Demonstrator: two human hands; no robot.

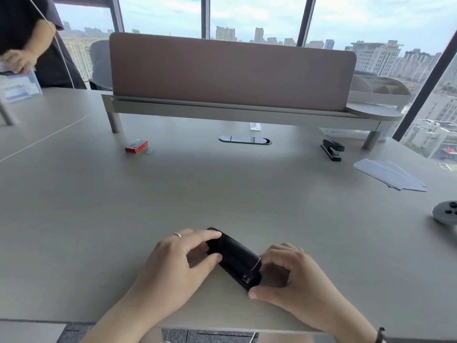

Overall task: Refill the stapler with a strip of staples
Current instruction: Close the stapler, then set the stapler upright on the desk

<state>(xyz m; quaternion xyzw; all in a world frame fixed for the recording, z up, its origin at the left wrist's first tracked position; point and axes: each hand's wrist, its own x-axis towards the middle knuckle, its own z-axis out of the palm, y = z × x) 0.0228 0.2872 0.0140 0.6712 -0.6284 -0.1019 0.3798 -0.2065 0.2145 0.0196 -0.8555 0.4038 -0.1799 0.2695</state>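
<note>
Left hand: your left hand (181, 256) reaches in from the lower left, forearm angled up toward the centre of the desk (222, 184). Index finger lies over the far end of the black stapler (233, 257), thumb presses against its near side; the hand pinches that end. A ring (177, 234) sits on one finger.
Right hand: your right hand (291, 276) comes in from the lower right, fingers curled around the stapler's near end, thumb tip set against the base at the lower corner. It grips that end. A dark wristband (380, 335) shows at the wrist.
Stapler position: flat on the desk between your two hands, close to the near edge, lying diagonally with one end up-left and the other down-right. Top appears closed; a small metal part shows at the down-right end.
Staple supply: a red staple box (136, 146) stands far off at upper left, with a loose strip of staples (149, 151) just beside it on its right. Both are well apart from your hands.
Second stapler: another black stapler (332, 149) rests far right, near the leg of the desk shelf (235, 108).
Other items: white envelopes (389, 174) fanned at right; a grey controller (446, 212) at the right edge; a cable grommet (244, 139) at mid-desk.
Bystander: another person's arm (34, 43) is visible at upper left.
</note>
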